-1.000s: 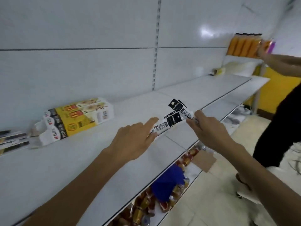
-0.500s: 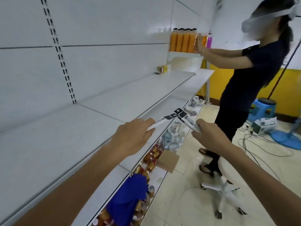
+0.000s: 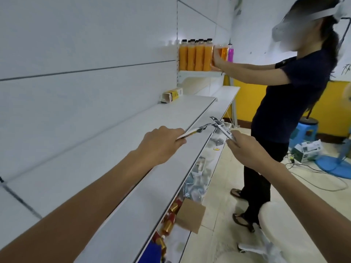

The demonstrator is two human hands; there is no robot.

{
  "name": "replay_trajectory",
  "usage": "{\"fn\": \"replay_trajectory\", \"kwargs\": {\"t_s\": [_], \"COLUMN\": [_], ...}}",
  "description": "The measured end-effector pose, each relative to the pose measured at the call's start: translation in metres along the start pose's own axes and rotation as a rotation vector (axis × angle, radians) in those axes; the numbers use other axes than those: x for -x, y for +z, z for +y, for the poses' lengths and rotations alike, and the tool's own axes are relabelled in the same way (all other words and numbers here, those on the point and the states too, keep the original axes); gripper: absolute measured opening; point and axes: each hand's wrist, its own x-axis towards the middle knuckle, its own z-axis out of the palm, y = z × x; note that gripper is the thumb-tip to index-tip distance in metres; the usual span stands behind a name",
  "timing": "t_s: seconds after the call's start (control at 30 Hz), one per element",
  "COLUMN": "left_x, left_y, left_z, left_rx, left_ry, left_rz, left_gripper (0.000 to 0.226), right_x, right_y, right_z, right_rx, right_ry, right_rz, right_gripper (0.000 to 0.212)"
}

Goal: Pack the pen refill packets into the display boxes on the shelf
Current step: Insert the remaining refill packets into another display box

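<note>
We're pinching the left packet (image 3: 188,134) in our left hand (image 3: 161,143) and the right packet (image 3: 222,128) in our right hand (image 3: 245,149), tips meeting over the shelf (image 3: 114,149) edge, both looking light, thin and floppy, and probably steadier gripped mid-length.

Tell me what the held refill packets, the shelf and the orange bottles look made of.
Refill packets: thin printed plastic film, probably; flat strips, slightly bowed.
Shelf: white painted metal, likely; smooth with a soft sheen.
Orange bottles: clear plastic, seemingly; the liquid's colour shows through, black caps.
</note>
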Motion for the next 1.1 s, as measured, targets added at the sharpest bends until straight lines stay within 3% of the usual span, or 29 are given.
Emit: {"fn": "replay_trajectory", "kwargs": {"t_s": [0.7, 1.1], "left_x": [-0.326, -0.447], "left_y": [0.112, 0.115], "left_z": [0.002, -0.08], "left_rx": [-0.003, -0.013], "left_ry": [-0.314, -0.483], "left_rz": [0.058, 0.154], "left_gripper": [0.04, 0.029], "right_x": [-0.337, -0.528], "right_y": [-0.006, 0.045], "right_z": [0.194, 0.158], "right_rx": [0.01, 0.008], "right_ry": [-0.186, -0.365], "right_rz": [-0.084, -0.16], "right_gripper": [0.025, 0.014]}}
